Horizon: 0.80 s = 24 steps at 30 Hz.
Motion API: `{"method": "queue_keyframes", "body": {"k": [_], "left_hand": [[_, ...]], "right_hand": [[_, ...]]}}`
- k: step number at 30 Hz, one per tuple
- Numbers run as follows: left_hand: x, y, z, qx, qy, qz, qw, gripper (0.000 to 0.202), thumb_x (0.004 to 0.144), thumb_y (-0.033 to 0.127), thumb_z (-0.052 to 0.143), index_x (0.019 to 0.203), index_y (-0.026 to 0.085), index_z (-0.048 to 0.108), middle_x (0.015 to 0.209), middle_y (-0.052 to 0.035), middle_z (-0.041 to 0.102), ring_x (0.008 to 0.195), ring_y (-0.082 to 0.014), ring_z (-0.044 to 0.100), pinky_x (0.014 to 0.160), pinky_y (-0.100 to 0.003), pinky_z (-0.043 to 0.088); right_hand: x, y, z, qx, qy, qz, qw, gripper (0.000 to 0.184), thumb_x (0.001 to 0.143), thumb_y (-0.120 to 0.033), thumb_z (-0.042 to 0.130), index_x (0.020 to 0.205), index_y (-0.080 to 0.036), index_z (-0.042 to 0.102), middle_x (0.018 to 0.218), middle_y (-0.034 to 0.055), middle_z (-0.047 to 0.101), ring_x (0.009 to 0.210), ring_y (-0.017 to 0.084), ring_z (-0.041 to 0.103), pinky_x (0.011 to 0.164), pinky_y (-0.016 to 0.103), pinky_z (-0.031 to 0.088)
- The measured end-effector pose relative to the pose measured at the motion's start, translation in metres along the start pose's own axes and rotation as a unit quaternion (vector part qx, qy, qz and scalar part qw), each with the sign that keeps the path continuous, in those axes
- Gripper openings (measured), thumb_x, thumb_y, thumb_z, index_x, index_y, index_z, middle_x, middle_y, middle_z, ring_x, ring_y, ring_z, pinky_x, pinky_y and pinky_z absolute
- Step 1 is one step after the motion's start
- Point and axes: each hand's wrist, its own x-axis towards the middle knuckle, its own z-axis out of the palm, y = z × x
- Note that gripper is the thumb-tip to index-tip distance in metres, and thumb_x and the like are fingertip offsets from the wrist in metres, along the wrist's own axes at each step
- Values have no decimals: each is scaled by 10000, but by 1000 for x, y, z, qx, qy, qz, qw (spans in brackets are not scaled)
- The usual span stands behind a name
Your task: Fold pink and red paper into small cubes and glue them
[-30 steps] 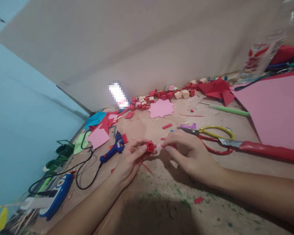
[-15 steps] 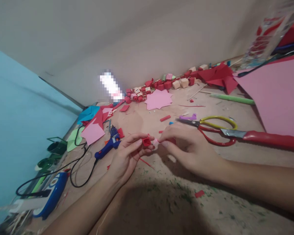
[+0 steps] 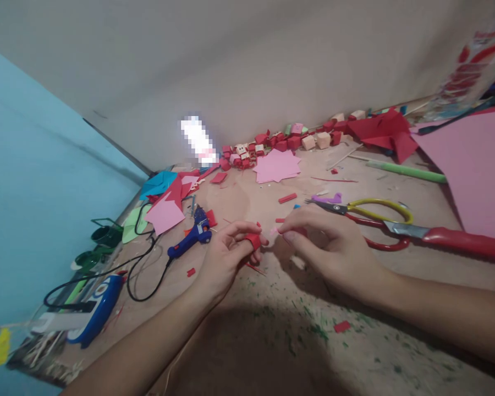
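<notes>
My left hand [image 3: 226,256] has its fingers closed on a small red folded-paper box [image 3: 253,240], held just above the table. Close to its right, my right hand [image 3: 325,242] pinches a tiny pale pink piece [image 3: 274,231], possibly paper; its shape is too small to tell. A small gap separates the pink piece from the red box. Behind my right hand lie scissors [image 3: 338,208] with one yellow and one red handle. To the left of my left hand rests a blue glue gun [image 3: 192,235] with a black cord.
Small red and cream paper cubes [image 3: 286,140] line the wall beside stacked pink paper [image 3: 277,166]. A red-handled tool [image 3: 462,241] and a large pink sheet [image 3: 470,170] lie at right, below a clear bottle [image 3: 466,71]. A blue-and-white tape dispenser [image 3: 93,316] stands at left. Scraps litter the table.
The red box has turned in my left hand: its open side faced me before, and now a flat side shows. My right hand still pinches the pink piece. The whole view has shifted slightly.
</notes>
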Motion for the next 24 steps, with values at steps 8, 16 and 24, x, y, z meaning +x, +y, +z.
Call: {"method": "queue_keyframes", "body": {"k": [8,16,24], "left_hand": [[-2,0,0,46,1,9,999,113,803,183,755,898,128,727,676,-40,750,563,-133,686,575,-232,565],[-2,0,-2,68,-5,-3,998,130,795,186,746,892,127,810,636,-42,734,554,-128,667,576,-235,569],[-3,5,-4,15,-16,-47,999,385,743,172,834,1123,137,782,924,-80,816,808,-157,750,817,-267,593]], "right_hand": [[1,-2,-2,-8,-7,-17,1000,168,904,-92,609,866,-199,732,828,2,723,790,154,644,744,297,472],[0,-2,-1,-11,-9,-12,1000,175,896,-84,599,867,-196,730,820,-1,719,777,148,644,740,289,472],[2,-2,0,-5,-21,3,1000,168,900,-90,617,861,-201,736,834,2,719,788,152,639,738,296,465]]}}
